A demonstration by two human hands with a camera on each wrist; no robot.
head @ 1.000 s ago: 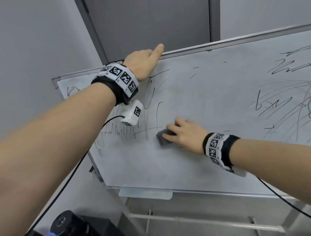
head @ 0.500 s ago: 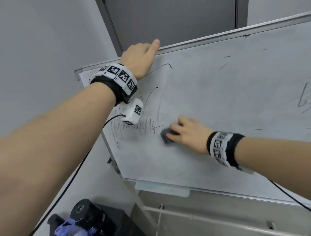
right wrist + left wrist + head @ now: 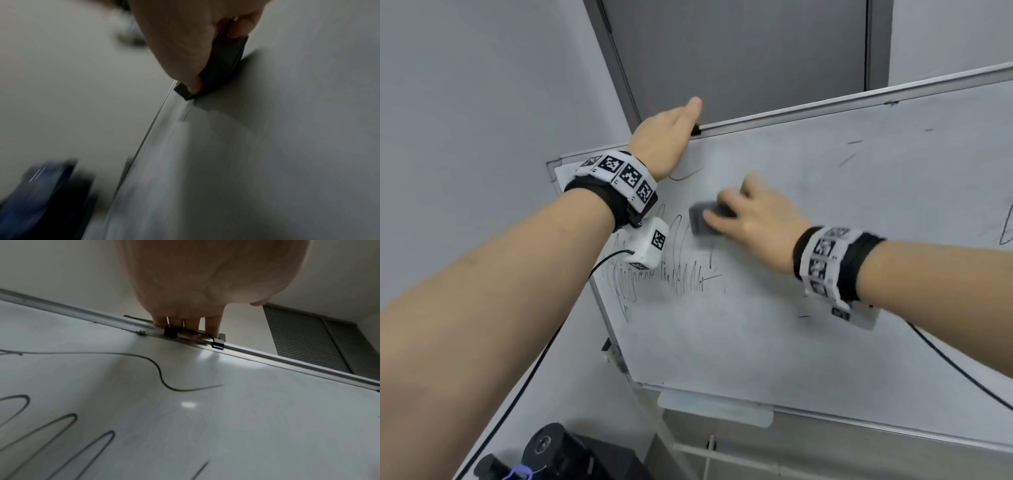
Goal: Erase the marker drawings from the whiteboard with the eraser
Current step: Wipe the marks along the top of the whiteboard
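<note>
The whiteboard (image 3: 808,335) fills the right of the head view, tilted. Black marker scribbles (image 3: 674,274) run across its left part, with a curved line (image 3: 685,175) near the top. My right hand (image 3: 753,219) grips a dark grey eraser (image 3: 703,219) and presses it flat on the board just right of the tall loops; it is blurred. The right wrist view shows the eraser (image 3: 222,68) pinched between thumb and fingers against the board (image 3: 267,162). My left hand (image 3: 667,133) grips the board's top rail (image 3: 825,106); its fingers (image 3: 211,327) curl over the rail (image 3: 287,360).
A few short marks (image 3: 847,158) remain at the board's upper right, and a line (image 3: 1007,226) at the right edge. A pale tray (image 3: 715,409) hangs under the bottom rail. Dark equipment (image 3: 558,455) lies on the floor at lower left. A grey door (image 3: 739,51) stands behind.
My right hand has carried the eraser up the board, from beside the low zigzag marks to the tall loops. The view has swung left, so the right-hand drawings have left the picture.
</note>
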